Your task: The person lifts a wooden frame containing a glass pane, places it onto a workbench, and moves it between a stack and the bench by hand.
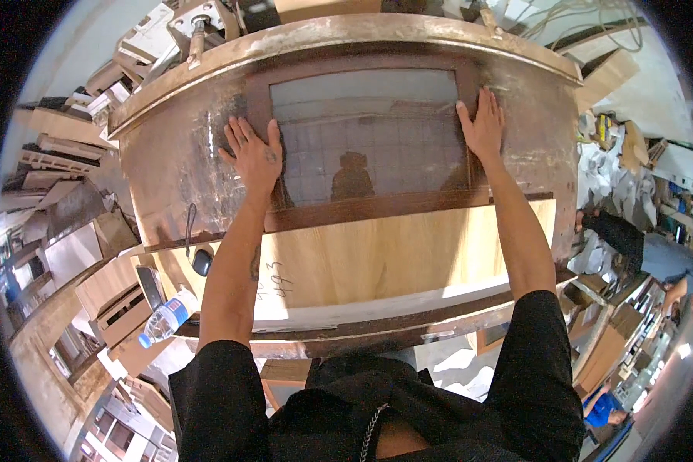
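in the head view, the dark framed panel (362,131) with its glossy grey pane lies flat on the brown workbench (162,165), between the two hands and near the raised wooden ledge (346,38) at the far side (if it touches this ledge, i cannot tell). the left hand (256,158) is opened wide, palm down, with spread fingers at the left border of the frame. the right hand (483,131) is also open, its thumb toward the inner side of the right border and its fingers pointing away. neither hand is closed around anything; how strongly they press, i cannot tell.

for steadying the panel well, i would judge it better to keep both palms on the solid borders, push equally, and put no weight on the pane, which may crack. the near border runs along the pale board (393,246), so this edge deserves attention to remain straight. the plastic bottle (168,318) stays apart, beside the left forearm.
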A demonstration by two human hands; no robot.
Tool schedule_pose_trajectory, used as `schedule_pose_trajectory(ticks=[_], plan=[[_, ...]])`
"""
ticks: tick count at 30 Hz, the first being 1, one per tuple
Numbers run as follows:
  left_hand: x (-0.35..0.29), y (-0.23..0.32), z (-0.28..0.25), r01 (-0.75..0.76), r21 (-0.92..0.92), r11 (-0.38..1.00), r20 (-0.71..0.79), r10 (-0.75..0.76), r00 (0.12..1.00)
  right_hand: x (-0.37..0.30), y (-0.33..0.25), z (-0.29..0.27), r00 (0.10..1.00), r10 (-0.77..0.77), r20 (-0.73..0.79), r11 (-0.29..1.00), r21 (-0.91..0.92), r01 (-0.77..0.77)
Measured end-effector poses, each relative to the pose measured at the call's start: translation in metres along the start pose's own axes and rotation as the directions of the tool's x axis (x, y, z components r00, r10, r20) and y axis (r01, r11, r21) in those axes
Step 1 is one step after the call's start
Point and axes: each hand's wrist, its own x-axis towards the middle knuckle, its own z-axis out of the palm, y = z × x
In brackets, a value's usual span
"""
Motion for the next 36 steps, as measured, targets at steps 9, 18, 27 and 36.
schedule_pose_trajectory(ticks=[9,18,27,36], plan=[[0.006,-0.006,-0.003,0.031,0.013,0.999,0.025,-0.031,0.999,0.008,-0.011,0.001,0.999,0.027,0.043,0.999,0.032,-0.029],[0.011,-0.008,0.011,-0.022,0.173,0.985,-0.068,0.034,0.997,0.006,-0.009,-0.015,0.994,0.081,0.076,0.996,0.040,-0.084],[0.006,-0.005,0.003,-0.034,0.076,0.997,-0.034,0.037,0.999,0.003,-0.012,-0.013,0.991,0.073,0.110,0.996,0.037,-0.078],[0.008,-0.015,0.003,-0.015,0.138,0.990,-0.100,0.029,0.995,0.006,-0.015,-0.008,0.997,0.070,0.032,0.979,0.188,-0.075]])
